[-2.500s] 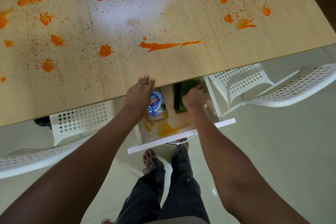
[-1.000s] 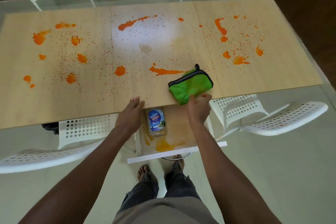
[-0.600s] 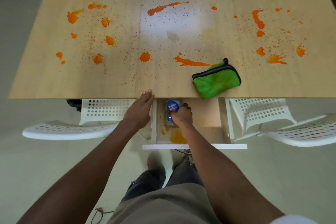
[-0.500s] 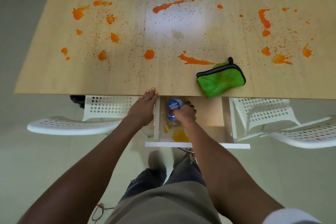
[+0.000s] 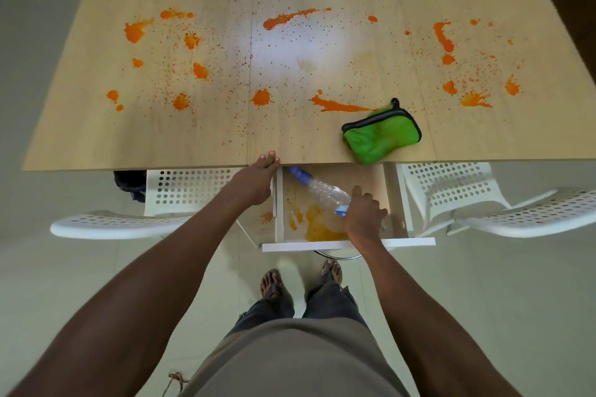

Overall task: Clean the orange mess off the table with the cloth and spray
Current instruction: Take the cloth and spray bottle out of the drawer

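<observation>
Partly hidden, spray bottle (image 5: pixel 317 185) base sits under right hand (image 5: pixel 362 214) fingers curled round it; left hand (image 5: pixel 256 179) fingers flat on table (image 5: pixel 129 138) edge.

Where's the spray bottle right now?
Head view: the spray bottle lies tilted in the open drawer under the table's near edge, gripped by the right hand, below-left of the green cloth.
</observation>
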